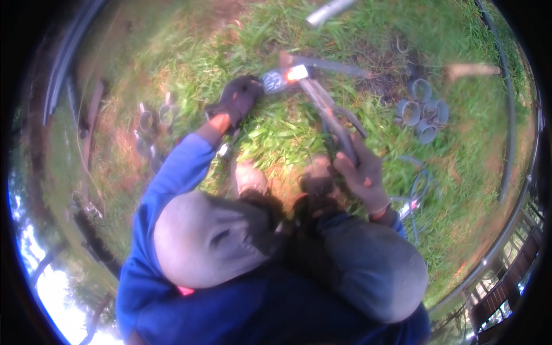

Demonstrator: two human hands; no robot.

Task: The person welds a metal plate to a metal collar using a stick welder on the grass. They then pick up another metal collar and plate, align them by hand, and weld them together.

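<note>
My left hand [242, 96], in a dark glove, is closed on the near end of a short grey metal piece [274, 81] above the grass. At its far end sits a small bright white block [297, 73] with an orange glow beside it. My right hand [363, 172], also gloved, is wrapped round a long metal tool [326, 109]. This tool slants up and left to the bright block, and a second thin bar runs beside its handle. Blur hides what kind of tool it is. A flat grey bar [333, 65] lies just behind the block.
Several short pipe rings [420, 90] stand on the grass at right; more rings [146, 121] lie at left. A blue cable [422, 184] coils near my right wrist. A wooden handle [474, 70], a pale pipe [329, 11] and long rails [69, 52] lie farther out. My boots [250, 177] are below.
</note>
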